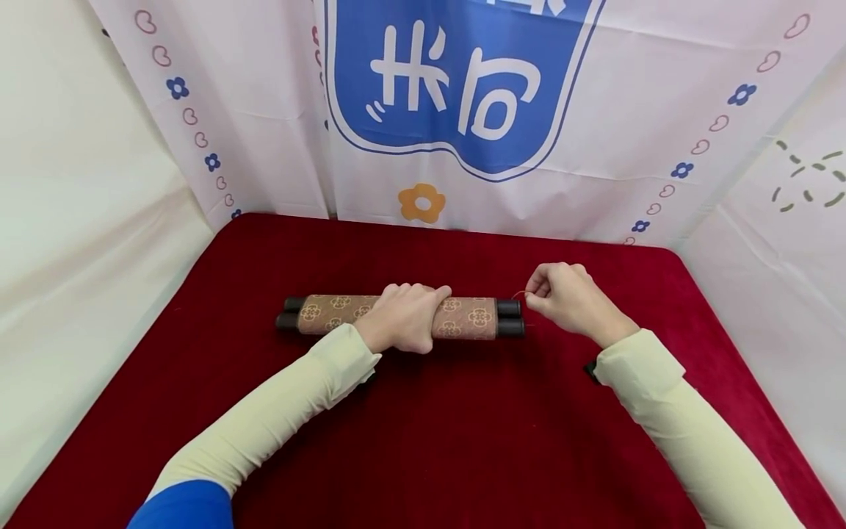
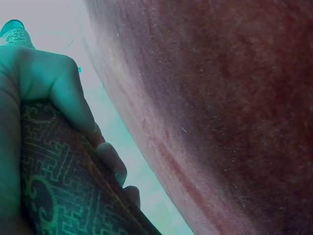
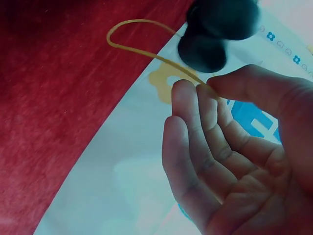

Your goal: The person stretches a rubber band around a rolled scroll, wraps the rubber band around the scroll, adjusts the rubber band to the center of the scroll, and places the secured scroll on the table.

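Observation:
A scroll (image 1: 476,316) with brown patterned brocade and gold motifs lies rolled into two side-by-side rolls on the red cloth. Black roller knobs (image 1: 511,327) stick out at both its ends. My left hand (image 1: 406,316) grips it across the middle; the left wrist view shows fingers curled round the brocade (image 2: 58,171). Just off the right end, my right hand (image 1: 571,297) pinches a thin yellow rubber band (image 3: 156,56) between thumb and index finger. From the pinch the band makes a long loop that runs back to the black knobs (image 3: 203,51).
The red cloth (image 1: 423,441) covers the table. Behind it hangs a white curtain (image 1: 277,169) with a blue emblem and a yellow flower (image 1: 405,202). White fabric walls (image 1: 86,242) stand at both sides.

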`<state>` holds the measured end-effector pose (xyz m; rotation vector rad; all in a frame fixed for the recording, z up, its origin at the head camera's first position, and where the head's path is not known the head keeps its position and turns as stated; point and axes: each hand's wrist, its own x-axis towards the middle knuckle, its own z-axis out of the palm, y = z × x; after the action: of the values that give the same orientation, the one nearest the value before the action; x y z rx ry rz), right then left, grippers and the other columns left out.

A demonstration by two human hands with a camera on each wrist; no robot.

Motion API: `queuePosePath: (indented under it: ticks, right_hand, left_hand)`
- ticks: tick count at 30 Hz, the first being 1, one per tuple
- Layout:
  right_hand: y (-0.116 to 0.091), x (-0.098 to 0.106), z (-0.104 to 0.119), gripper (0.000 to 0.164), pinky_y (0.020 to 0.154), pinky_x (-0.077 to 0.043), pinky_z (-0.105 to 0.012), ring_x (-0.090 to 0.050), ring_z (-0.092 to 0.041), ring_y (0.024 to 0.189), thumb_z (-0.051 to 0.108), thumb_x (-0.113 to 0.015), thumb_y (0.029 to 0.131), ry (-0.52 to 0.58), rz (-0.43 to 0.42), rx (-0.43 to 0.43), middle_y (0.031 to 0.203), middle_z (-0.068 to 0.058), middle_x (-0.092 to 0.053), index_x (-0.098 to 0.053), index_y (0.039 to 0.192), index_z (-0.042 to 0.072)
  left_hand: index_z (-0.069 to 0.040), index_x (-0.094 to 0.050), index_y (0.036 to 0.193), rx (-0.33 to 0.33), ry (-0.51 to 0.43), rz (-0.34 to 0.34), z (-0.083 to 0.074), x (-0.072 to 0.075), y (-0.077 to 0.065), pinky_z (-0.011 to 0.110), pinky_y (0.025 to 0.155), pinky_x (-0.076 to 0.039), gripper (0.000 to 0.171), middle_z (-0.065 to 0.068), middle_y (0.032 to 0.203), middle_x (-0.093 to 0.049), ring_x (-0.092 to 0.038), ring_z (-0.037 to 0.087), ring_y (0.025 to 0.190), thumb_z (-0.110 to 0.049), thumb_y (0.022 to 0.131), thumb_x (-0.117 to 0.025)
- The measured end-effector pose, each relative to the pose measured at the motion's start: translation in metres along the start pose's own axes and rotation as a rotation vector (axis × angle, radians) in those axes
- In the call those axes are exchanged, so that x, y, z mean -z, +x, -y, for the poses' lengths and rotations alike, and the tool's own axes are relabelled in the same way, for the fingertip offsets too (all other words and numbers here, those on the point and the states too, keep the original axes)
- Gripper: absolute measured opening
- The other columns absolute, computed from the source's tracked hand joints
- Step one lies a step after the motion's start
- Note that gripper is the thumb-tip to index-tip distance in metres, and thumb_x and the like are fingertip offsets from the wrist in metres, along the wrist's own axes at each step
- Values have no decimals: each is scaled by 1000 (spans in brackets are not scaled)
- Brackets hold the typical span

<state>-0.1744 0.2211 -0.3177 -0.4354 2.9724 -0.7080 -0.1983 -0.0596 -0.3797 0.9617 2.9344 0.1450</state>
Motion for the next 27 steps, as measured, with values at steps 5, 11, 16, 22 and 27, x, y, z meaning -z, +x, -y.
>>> queuePosePath:
  ticks: [5, 11, 16, 22, 27]
  right_hand:
    - [-1, -3, 10, 5, 74, -58, -34, -69, -19, 80, 9, -72, 94, 7, 15, 19, 87, -9, -75, -75, 95, 5]
    - [-7, -7, 14, 5, 72, -58, -32, -69, -17, 78, 10, -73, 94, 22, 16, 16, 85, -7, -75, -75, 95, 5]
    - [-12, -14, 14, 6, 68, -56, -30, -69, -14, 74, 10, -72, 93, 41, -11, 19, 81, -5, -76, -75, 91, 5]
    - [-15, -22, 18, 8, 67, -56, -29, -69, -13, 72, 11, -73, 92, 61, -47, 8, 80, -5, -76, -75, 88, 5]
    - [-14, -22, 21, 10, 66, -56, -29, -70, -14, 71, 11, -71, 93, 71, -67, -17, 82, -7, -78, -76, 89, 4]
  left_hand:
    - [-21, -59, 117, 19, 15, 5, 2, -3, 0, 42, 57, -48, 51, -7, 80, -63, -61, 21, 65, -24, 69, -76]
    - [-19, -58, 119, 65, 41, -32, 5, -5, 1, 44, 58, -51, 52, -4, 83, -65, -66, 25, 69, -26, 71, -77]
    - [-18, -57, 118, 101, 46, -67, 3, -6, 3, 44, 56, -51, 51, -1, 86, -68, -68, 28, 70, -28, 73, -77]
    - [-17, -57, 119, 159, 30, -88, -3, -4, 6, 42, 52, -49, 50, 0, 86, -67, -65, 25, 66, -28, 74, -76]
    - [-16, -57, 121, 159, 27, -88, -8, -5, 8, 45, 58, -52, 53, 2, 91, -69, -69, 28, 73, -29, 74, -78]
